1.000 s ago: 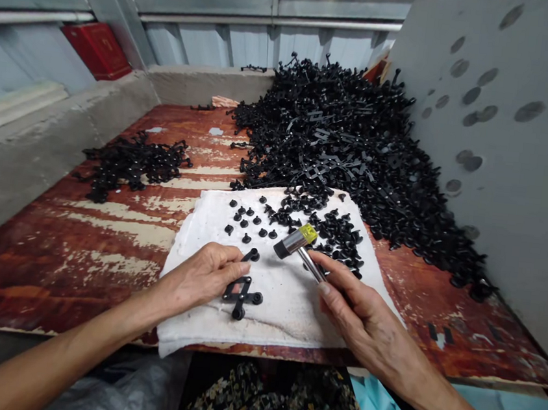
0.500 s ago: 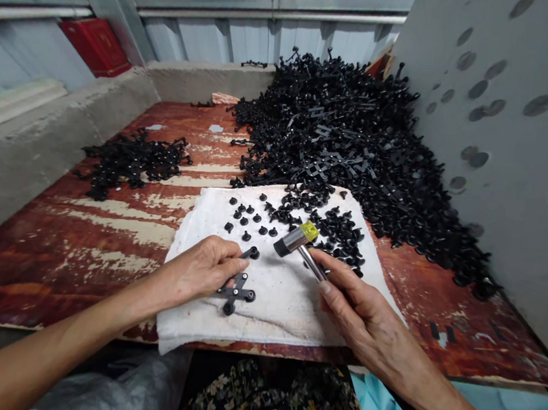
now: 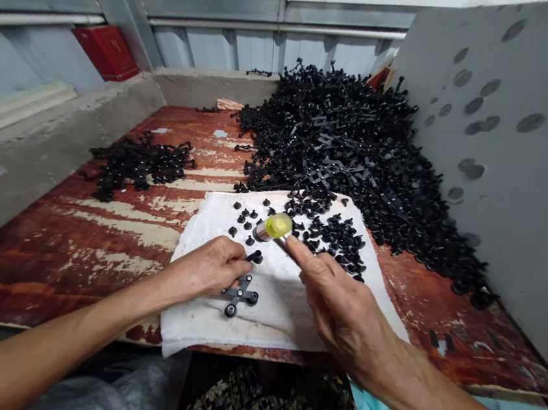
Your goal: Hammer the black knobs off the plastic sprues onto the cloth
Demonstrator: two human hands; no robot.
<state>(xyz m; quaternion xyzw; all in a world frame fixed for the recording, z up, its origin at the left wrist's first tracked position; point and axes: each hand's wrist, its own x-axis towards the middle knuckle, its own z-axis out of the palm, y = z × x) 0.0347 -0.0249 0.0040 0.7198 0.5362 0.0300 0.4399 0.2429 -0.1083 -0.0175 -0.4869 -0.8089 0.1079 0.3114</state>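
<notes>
1. On the red-brown table (image 3: 104, 233), a large pile of black parts (image 3: 340, 134) covers the far right; a smaller heap (image 3: 141, 162) lies at left.
2. Beneath both hands, a white cloth (image 3: 281, 326) is spread near the front edge.
3. Right hand (image 3: 342, 297): closed around the handle of a hammer (image 3: 271, 227). Hammer head lies beyond the fingers, yellow face tilted up. Forearm enters from lower right; index finger extends along the handle.
4. Left hand (image 3: 221, 268): thumb and fingers pinch a black bracket (image 3: 240, 294) over the cloth. One end projects beyond the grip, below the hammer head in view; contact cannot be told. Crossed bars project nearward. Forearm enters from lower left, back of hand upward.
5. Loose black plugs (image 3: 333, 240): scattered across the cloth's far half.
</notes>
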